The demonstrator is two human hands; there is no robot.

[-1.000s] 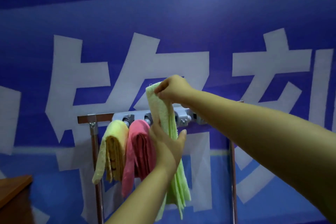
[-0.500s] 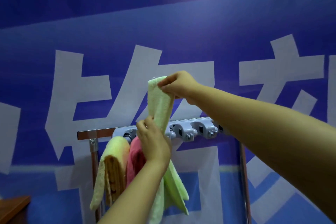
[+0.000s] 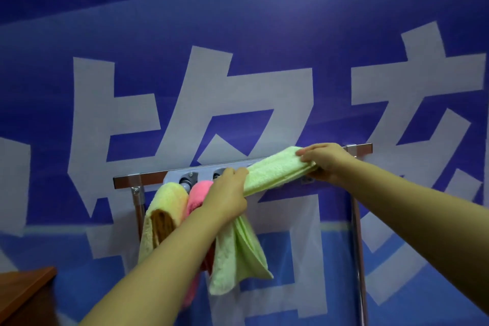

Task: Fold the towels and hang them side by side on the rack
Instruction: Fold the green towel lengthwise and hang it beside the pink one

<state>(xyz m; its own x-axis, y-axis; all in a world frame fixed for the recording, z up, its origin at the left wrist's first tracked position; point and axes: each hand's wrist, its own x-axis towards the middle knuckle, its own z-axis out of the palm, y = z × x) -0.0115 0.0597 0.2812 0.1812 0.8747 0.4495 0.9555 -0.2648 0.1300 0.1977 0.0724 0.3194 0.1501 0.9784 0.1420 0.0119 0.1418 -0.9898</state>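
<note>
Item 1, green towel [image 3: 275, 172]: folded into a long strip. Its upper length lies nearly level along the front of the rack [image 3: 148, 178], rising slightly to my right; the remainder drops from my left hand as a loose tail below the bar.

Item 2, left hand [image 3: 227, 196]: curled round the green towel at the bend where the level part turns down, just right of the pink towel [image 3: 197, 197].

Item 3, right hand [image 3: 324, 163]: pinching the far end of the strip, thumb beneath and fingers on top, close to the rack's right post [image 3: 357, 233].

Item 4, yellow towel [image 3: 165, 210]: draped over the leftmost peg, hanging.

Item 5, pink towel: draped over the next peg, touching the yellow one, partly hidden by my left forearm.

Item 6, grey peg strip [image 3: 190, 178]: fixed along the bar; the pegs right of the pink towel are covered by cloth and hand.

Item 7, desk [image 3: 23, 288]: a wooden corner at lower left.

Governing relation: the strip's long axis runs along the bar, not across it. I judge the right end must swing over the free peg beside my left hand, the nearer one.
</note>
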